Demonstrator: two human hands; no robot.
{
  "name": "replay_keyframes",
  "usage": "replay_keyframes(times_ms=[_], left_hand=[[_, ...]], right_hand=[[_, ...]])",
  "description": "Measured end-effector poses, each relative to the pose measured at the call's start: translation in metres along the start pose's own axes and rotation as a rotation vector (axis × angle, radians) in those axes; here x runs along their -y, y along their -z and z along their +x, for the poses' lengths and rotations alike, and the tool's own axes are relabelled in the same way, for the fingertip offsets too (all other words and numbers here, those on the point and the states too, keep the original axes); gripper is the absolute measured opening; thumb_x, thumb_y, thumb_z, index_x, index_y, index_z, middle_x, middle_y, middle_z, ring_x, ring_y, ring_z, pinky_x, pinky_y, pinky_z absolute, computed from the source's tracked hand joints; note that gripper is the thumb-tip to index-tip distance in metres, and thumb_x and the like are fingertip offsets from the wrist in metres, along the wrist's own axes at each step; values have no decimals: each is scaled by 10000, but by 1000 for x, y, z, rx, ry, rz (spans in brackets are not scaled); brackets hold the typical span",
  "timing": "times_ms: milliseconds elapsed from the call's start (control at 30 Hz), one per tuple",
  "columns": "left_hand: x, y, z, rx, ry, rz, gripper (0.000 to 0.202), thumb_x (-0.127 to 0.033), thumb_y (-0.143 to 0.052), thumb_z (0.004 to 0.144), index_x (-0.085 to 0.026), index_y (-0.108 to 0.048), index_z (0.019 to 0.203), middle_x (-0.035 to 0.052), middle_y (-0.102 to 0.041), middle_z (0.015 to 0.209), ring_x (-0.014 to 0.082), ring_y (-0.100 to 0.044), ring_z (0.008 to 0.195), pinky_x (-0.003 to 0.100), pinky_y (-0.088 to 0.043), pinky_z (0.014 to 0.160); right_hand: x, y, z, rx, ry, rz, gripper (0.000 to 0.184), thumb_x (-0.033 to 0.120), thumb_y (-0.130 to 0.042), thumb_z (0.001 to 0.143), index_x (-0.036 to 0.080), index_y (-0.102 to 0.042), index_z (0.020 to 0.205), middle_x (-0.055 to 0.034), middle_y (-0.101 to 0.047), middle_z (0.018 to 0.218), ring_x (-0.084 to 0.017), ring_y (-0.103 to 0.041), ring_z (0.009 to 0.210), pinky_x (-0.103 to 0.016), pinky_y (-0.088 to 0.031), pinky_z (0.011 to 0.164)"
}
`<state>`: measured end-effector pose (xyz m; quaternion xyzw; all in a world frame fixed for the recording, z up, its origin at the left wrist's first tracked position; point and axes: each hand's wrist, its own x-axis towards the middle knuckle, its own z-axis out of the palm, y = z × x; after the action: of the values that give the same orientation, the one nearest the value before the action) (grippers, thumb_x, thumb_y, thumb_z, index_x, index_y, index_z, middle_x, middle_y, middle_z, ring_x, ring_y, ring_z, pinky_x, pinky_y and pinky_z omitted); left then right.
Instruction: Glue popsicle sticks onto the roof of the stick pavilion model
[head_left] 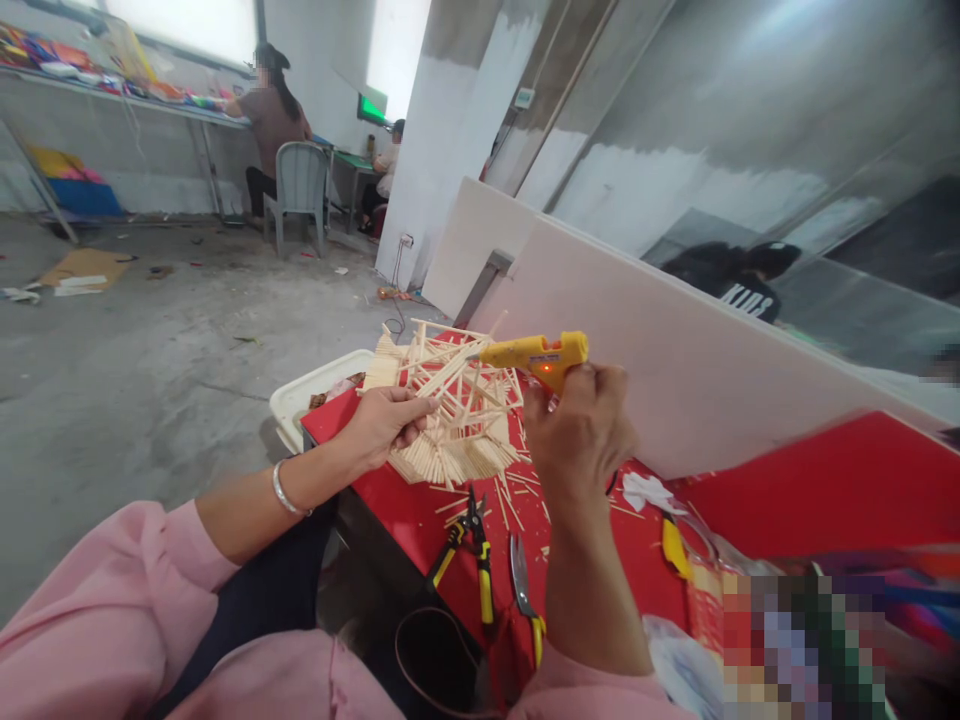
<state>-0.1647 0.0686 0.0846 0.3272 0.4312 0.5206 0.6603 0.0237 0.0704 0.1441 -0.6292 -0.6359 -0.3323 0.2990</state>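
Observation:
My right hand [581,430] is wrapped round the grip of a yellow hot glue gun [532,352] with a small orange light lit on its side. Its nozzle points left, at the upper part of a structure made of thin wooden sticks [461,455]. Thumb and fingers of my left hand [394,418] pinch a few pale wooden sticks [444,375] at the structure's left side, close to the nozzle. Whether these sticks are joined to the rest, I cannot tell. The structure has a fanned, layered base and crossing sticks above.
On the red table [390,510] lie yellow-and-black cutting pliers [474,555], scissors [523,580], loose sticks [510,505] and crumpled white tissue [649,492]. A white tray [289,400] stands at left. A white panel [600,340] rises behind. Other people sit farther off.

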Motion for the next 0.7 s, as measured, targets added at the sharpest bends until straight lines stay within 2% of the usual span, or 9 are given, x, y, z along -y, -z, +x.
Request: replay_keyframes(times_ms=[133, 367, 533, 700], left_hand=[[0, -1, -1, -5, -5, 1, 297, -189, -725, 769, -156, -545, 535, -35, -538, 444, 22, -406, 317, 180, -220, 321], [-1, -2, -3, -18, 8, -7, 287, -180, -691, 794, -161, -554, 542, -31, -547, 454, 26, -396, 325, 193, -242, 337], [-1, -2, -2, -13, -6, -30, 269, -180, -712, 778, -157, -559, 558, -43, -532, 446, 25, -410, 324, 186, -242, 339], [1, -1, 0, 11, 1, -46, 275, -193, -715, 784, -155, -554, 564, -40, -538, 448, 24, -426, 334, 173, -257, 348]], right_hand=[[0, 6, -2, -19, 70, -27, 297, 287, -527, 856, 109, -626, 1071, -105, -574, 974, -110, -363, 622, -286, -146, 524], [3, 15, -4, 24, 147, -31, 298, 272, -491, 874, 131, -619, 1103, -94, -556, 957, -103, -333, 606, -293, -136, 521], [6, 17, -7, 0, 217, -56, 310, 249, -497, 873, 147, -603, 1146, -78, -572, 963, -103, -349, 615, -293, -140, 517], [8, 16, -10, -27, 241, -65, 288, 254, -521, 863, 145, -627, 1108, -68, -592, 958, -96, -329, 597, -287, -136, 508]])
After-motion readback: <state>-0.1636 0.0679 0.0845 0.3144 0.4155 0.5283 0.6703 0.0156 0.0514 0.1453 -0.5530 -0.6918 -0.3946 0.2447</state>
